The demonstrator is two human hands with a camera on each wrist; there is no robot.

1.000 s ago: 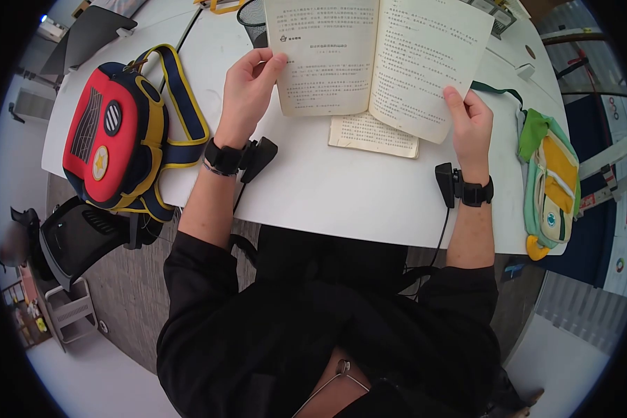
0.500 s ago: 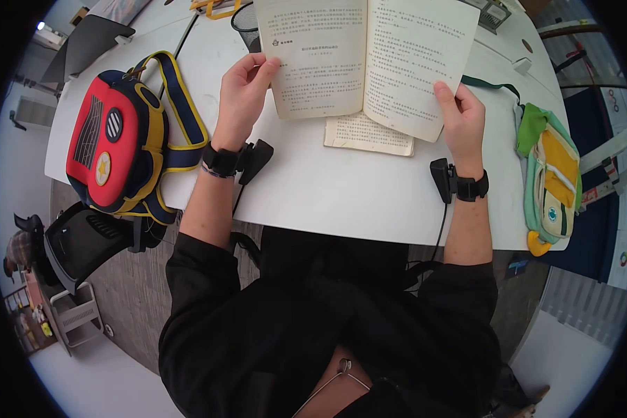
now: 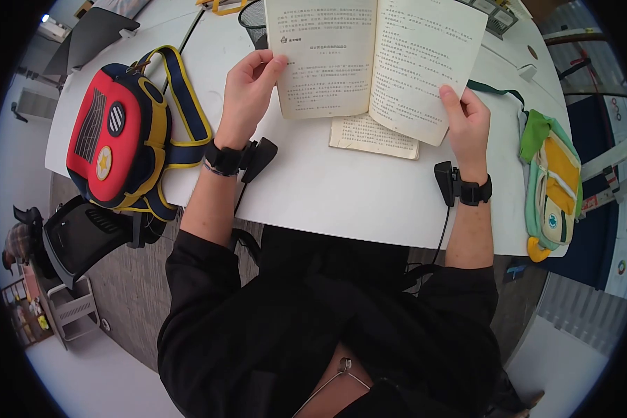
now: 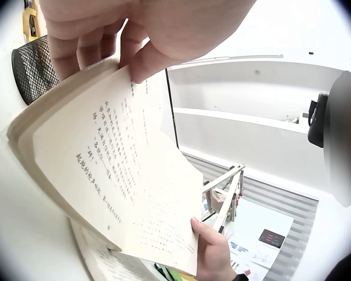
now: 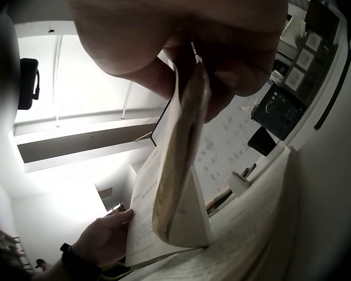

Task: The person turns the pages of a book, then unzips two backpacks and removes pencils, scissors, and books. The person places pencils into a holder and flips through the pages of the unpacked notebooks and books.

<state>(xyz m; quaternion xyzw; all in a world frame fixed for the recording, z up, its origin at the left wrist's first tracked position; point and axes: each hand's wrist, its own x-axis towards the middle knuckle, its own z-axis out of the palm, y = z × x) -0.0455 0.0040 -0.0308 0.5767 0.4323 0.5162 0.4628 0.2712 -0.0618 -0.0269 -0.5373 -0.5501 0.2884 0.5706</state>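
An open book (image 3: pixel 327 76) with printed pages of Chinese text is held up above the table. My left hand (image 3: pixel 249 90) pinches its left edge, thumb over the page and fingers behind, as the left wrist view shows close up on the hand (image 4: pixel 146 29). At the opposite edge my right hand (image 3: pixel 469 129) grips the right-hand pages, thumb in front. In the right wrist view a thick bundle of pages (image 5: pixel 178 158) runs down from between thumb and fingers. Beneath lies a second open book (image 3: pixel 376 139), partly hidden by the held one.
On the left of the white table (image 3: pixel 327 195) stands a red and navy backpack (image 3: pixel 115 139) with yellow trim. A green and yellow bag (image 3: pixel 554 181) lies at the right edge. Behind the book are a black mesh holder (image 3: pixel 253 21) and, farther left, a dark laptop (image 3: pixel 94 38).
Both hands keep the same hold on the open book. Hands, book and surroundings shift slightly left, then back right in the head view. The pages are not turned.
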